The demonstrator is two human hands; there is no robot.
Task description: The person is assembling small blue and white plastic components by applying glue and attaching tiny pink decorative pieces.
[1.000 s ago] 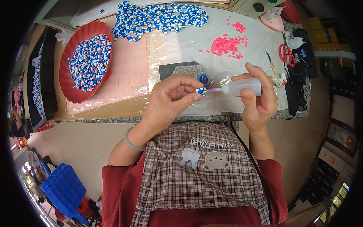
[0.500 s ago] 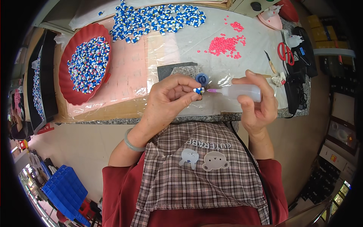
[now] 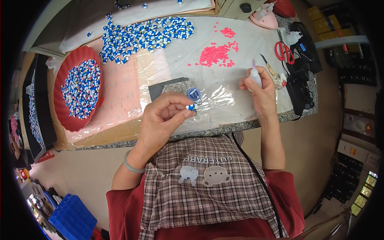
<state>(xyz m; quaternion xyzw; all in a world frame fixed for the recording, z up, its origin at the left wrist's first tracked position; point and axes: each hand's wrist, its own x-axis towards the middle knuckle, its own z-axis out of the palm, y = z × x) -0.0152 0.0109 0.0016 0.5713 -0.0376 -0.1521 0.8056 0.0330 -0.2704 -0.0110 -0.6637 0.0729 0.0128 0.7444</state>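
Note:
My left hand (image 3: 162, 116) is closed, pinching a small blue-and-white figure piece (image 3: 191, 107) between thumb and fingertips above the table's near edge. Just beyond it lies a round blue container (image 3: 194, 94), beside a dark flat slab (image 3: 162, 89) and a speckled grey block (image 3: 176, 87). To the right, my right hand (image 3: 262, 90) is wrapped round a translucent squeeze bottle (image 3: 255, 77), whose thin pinkish tip points up and away from me. Most of the bottle is hidden by the fingers. Small pink pieces (image 3: 216, 55) are scattered on the sheet beyond my hands.
A red scalloped tray (image 3: 60, 94) full of blue-and-white pieces stands at the left. More such pieces (image 3: 144, 35) are heaped at the back. Red-handled scissors (image 3: 285, 54), a small knife (image 3: 268, 65), black cables (image 3: 298, 94) and a pink dish (image 3: 266, 21) lie along the right side.
My right hand has taken the bottle away from the small piece, moving right and farther back, and its tip has turned upward. My left hand still pinches the piece. The whole view has shifted.

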